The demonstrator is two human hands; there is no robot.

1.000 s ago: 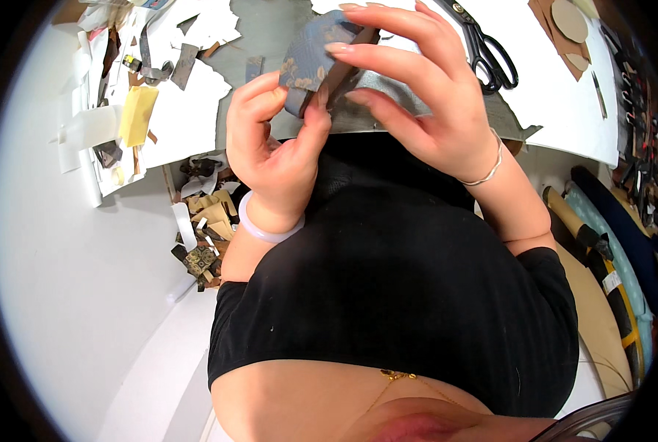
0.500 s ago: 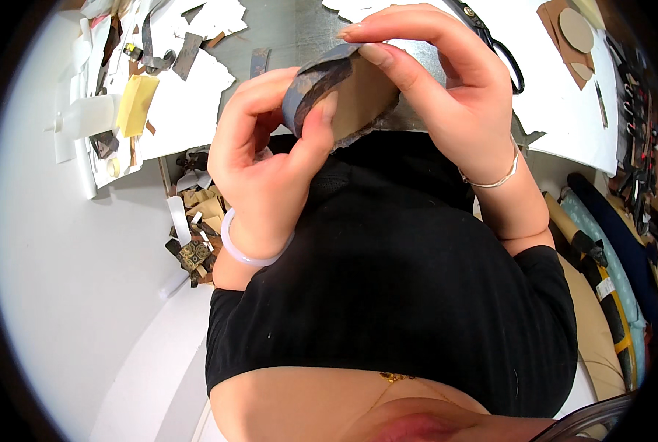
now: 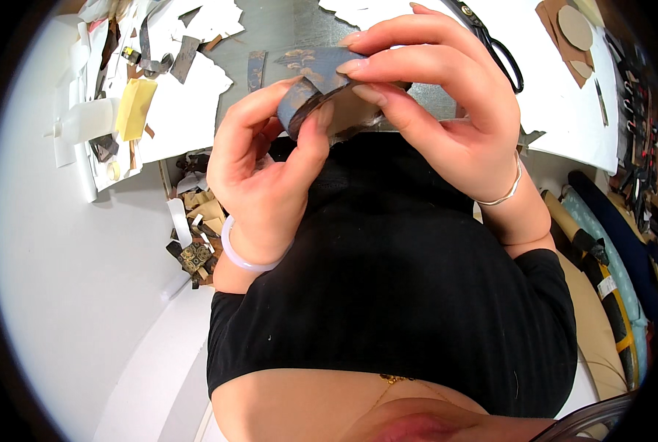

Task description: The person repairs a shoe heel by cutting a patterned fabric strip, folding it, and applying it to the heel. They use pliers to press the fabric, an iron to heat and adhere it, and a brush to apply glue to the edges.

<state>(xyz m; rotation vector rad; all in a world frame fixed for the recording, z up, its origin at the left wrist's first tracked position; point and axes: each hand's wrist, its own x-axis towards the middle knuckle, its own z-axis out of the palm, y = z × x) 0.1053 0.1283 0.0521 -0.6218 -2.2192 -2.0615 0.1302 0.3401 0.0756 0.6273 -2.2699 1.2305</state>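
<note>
Up over the near edge of the worktable, both hands hold a rounded beige piece edged with a blue-grey, gold-patterned strip. Its left end is pinched between the thumb and fingers of my left hand, where the strip curls round. Fingertips and thumb of my right hand press on the strip's far right part, the fingers lying along its outer face. The beige side faces me; its right portion is partly hidden behind my right thumb. A small patterned scrap lies on the grey mat just beyond my left hand.
Black-handled scissors lie right of my right hand. Brown pieces with round beige discs sit farther right. At left are a translucent bottle, a yellow block and white paper scraps. Below hangs a heap of offcuts; fabric rolls stand right.
The piece has tipped, so more of the strip's patterned outer face shows. My right hand has shifted slightly down and laid more fingers on it; my left hand keeps its pinch.
</note>
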